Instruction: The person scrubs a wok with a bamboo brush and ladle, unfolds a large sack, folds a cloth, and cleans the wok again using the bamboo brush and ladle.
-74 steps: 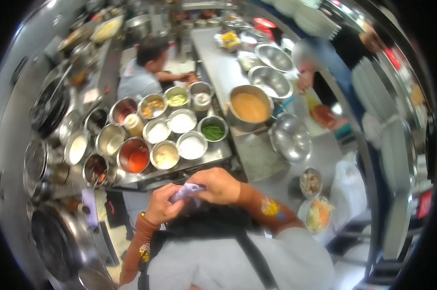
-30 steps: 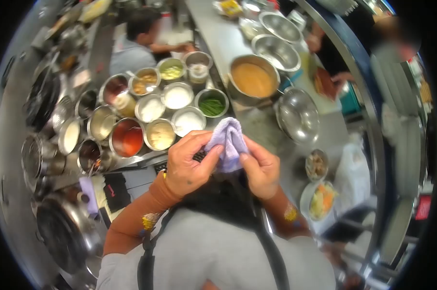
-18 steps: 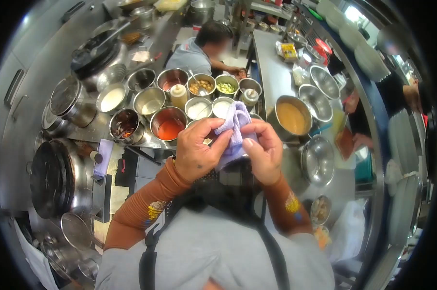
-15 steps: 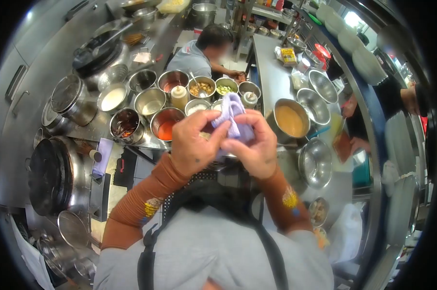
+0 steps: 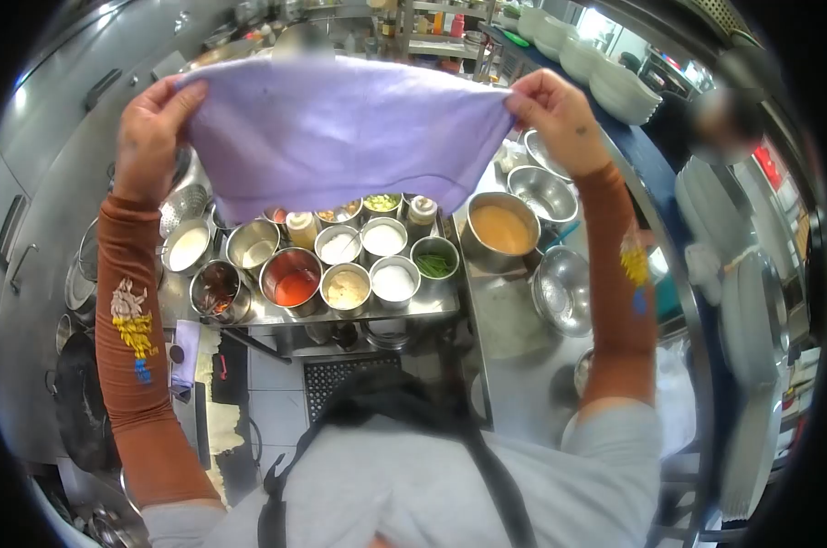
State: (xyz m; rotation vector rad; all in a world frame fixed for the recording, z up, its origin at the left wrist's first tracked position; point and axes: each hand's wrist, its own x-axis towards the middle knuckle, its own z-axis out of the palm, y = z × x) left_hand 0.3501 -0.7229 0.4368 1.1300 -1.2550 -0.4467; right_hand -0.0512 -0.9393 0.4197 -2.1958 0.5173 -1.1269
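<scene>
A purple cloth hangs spread wide between my raised hands. My left hand pinches its upper left corner, and my right hand pinches the upper right one. The cloth's lower edge hangs in front of the rear row of metal containers and hides part of them. Below that edge show a pot of red liquid, a container of white powder and one of green vegetables.
Right of the containers stand a pot of orange-brown sauce and metal bowls. White plates are stacked along the right-hand shelf. Another person is partly visible at the upper right. Black pans lie at the left.
The cloth was bunched up between my fingers and is now stretched out. My hands have moved up and far apart. The co-worker beyond the containers is now mostly hidden behind the cloth.
</scene>
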